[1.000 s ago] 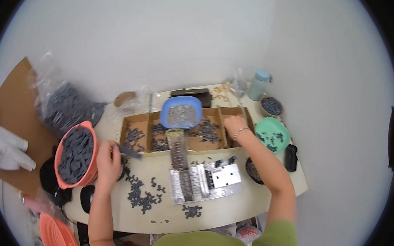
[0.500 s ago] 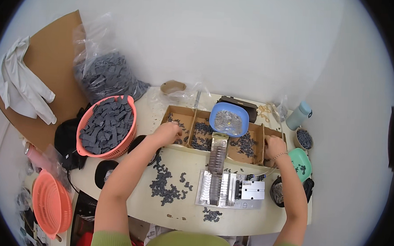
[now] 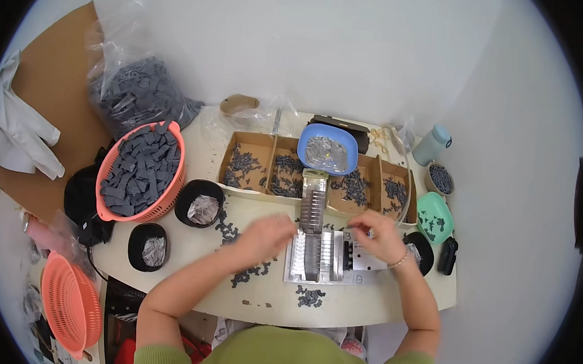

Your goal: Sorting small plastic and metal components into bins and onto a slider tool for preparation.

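Observation:
A metal fixture [image 3: 312,257] with ribbed slots stands mid-table, a clear slotted chute [image 3: 313,204] rising behind it. My left hand [image 3: 269,237] hovers at the fixture's left edge, its fingers smeared by motion. Over the silver block on the fixture's right side is my right hand [image 3: 381,236], thumb and forefinger curled together. Whatever sits between those fingertips is too small to make out. Behind lies a divided cardboard box [image 3: 245,193] of small dark grey parts, with a blue bowl [image 3: 353,164] of clear pieces at the chute's top.
Loose grey parts [image 3: 310,298] lie before the fixture and to its left. Black bowls [image 3: 181,206] hold shiny pieces. A pink basket [image 3: 172,192] of grey pieces stands left; a green dish [image 3: 449,210], a black clip-like object [image 3: 448,256] and a bottle [image 3: 431,150] are right.
Both hands have left the box's outer compartments and come nearer and inward to the two sides of the fixture. The whole view has shifted slightly.

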Motion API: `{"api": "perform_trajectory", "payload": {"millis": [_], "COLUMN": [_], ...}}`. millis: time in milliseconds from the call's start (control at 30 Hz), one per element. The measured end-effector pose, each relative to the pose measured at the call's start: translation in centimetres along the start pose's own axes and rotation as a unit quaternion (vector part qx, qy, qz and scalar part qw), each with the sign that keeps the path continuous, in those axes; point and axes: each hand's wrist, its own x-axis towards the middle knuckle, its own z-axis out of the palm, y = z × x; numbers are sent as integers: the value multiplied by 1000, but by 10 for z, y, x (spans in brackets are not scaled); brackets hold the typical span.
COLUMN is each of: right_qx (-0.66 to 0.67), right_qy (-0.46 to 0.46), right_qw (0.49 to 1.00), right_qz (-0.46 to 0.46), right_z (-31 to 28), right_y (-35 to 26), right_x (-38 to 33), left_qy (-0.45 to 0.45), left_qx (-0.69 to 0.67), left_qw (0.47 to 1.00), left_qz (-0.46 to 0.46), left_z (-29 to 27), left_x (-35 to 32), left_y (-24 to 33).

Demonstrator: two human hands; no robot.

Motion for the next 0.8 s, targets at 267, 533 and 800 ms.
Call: {"api": "perform_trajectory", "payload": {"millis": [267, 533, 800], "right_qx": [-9, -86, -226], "right_qy": [-51, -16, 8], "right_qw": [995, 978, 924], "right_qz": [-82, -190, -307], "right_z": [57, 95, 109], "right_y": [-11, -18, -26], "right_x": [-21, -29, -51], "left_qy": [-60, -68, -274], "left_qx": [160, 196, 3], "left_qw": [975, 966, 961], "left_qz": [143, 157, 25], "left_z": [39, 38, -11], "left_x": [-50, -52, -25], "left_y": [47, 51, 29]}}
